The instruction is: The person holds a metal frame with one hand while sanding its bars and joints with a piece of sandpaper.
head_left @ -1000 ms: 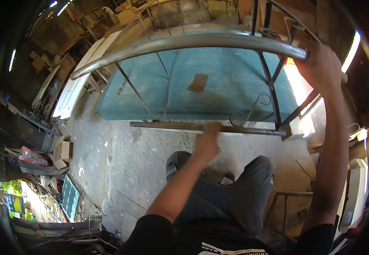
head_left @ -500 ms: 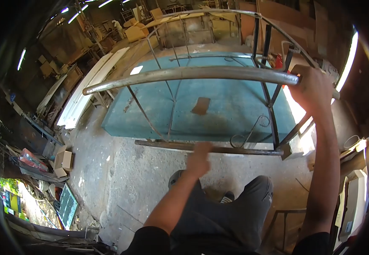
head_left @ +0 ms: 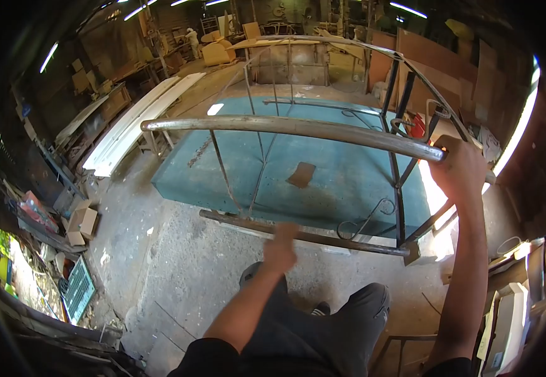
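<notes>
A bare metal frame of pipes and thin rods stands tilted in front of me. My right hand is wrapped round the right end of its thick upper pipe. Low in the middle, my left hand overlaps the lower pipe. Motion blurs its fingers, so whether they grip that pipe is unclear. Thin rods join the two pipes, and a curled rod sits near the lower right corner.
Behind the frame is a large blue-green slab with a brown patch. Long white boards lie left. An open cardboard box and a green crate are on the left floor. A person stands far back.
The view has tilted up slightly, so the upper pipe and my right hand appear lower. My left hand has shifted a little left along the lower pipe. My right hand keeps its hold.
</notes>
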